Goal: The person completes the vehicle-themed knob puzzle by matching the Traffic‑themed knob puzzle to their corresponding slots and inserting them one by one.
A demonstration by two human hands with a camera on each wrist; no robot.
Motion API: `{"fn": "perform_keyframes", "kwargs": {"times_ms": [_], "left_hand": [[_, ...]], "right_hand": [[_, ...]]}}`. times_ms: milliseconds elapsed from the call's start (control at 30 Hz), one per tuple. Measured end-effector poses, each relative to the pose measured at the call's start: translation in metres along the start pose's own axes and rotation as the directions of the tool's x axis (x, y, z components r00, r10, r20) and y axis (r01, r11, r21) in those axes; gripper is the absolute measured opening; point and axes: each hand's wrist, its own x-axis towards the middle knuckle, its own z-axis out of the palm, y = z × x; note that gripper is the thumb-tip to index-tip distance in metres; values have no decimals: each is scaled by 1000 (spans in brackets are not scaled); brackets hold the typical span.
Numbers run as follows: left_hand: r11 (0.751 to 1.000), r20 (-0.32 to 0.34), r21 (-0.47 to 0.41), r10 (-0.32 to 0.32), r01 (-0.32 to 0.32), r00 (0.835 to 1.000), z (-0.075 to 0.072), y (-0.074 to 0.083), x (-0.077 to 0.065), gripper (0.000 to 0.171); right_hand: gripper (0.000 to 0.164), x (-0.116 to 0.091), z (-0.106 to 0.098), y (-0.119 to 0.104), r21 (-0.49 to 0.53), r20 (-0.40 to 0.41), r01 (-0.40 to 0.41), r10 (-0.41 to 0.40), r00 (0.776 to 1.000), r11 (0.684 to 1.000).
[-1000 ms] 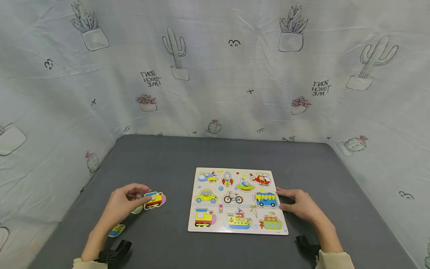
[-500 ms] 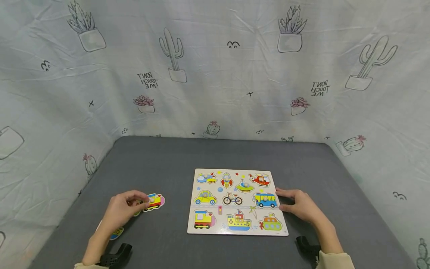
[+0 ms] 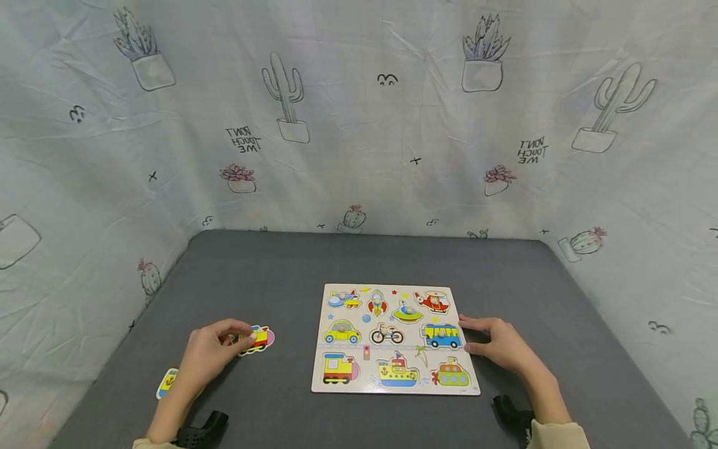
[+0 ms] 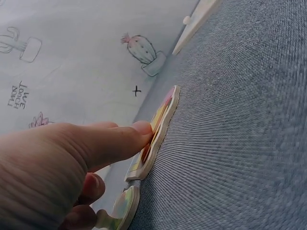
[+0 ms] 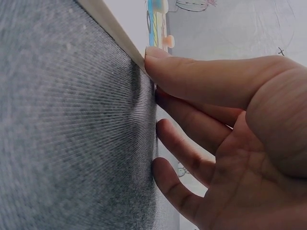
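Note:
My left hand (image 3: 210, 358) pinches a wooden train puzzle piece (image 3: 266, 338) by its knob, left of the board. In the left wrist view that train lies flat at the tabletop under my thumb, and a green piece (image 4: 126, 206) sits just behind it, below my curled fingers. At the right edge of a pale wooden knob-puzzle board (image 3: 368, 388), my right hand (image 3: 502, 343) touches with thumb and index finger spread apart. The right wrist view has the thumb tip against the board's edge, while the other fingers extend loosely.
Beside my left forearm lies a yellow-and-blue ship piece (image 3: 167, 383), partly covered. Knobbed pieces, such as the car (image 3: 343, 332) and bus (image 3: 441, 337), fill the board's upper rows. A grey table (image 3: 291, 262) meets a printed white curtain (image 3: 359, 112) behind.
The left thumb and fingers have closed in on the train's knob, covering more of the piece. My left forearm has shifted right, uncovering the ship piece. The right hand stays at the board.

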Motion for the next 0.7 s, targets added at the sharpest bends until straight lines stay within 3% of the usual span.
{"fn": "perform_keyframes", "kwargs": {"times_ms": [267,700], "left_hand": [[999,-9,44,32,-32,999,7,1,1,15],[998,-38,39,56,-55,998,10,0,0,17]], "right_hand": [[55,-1,0,0,13,-4,9,-9,1000,1000],[56,0,-1,1,6,4,7,-7,1000,1000]]}}
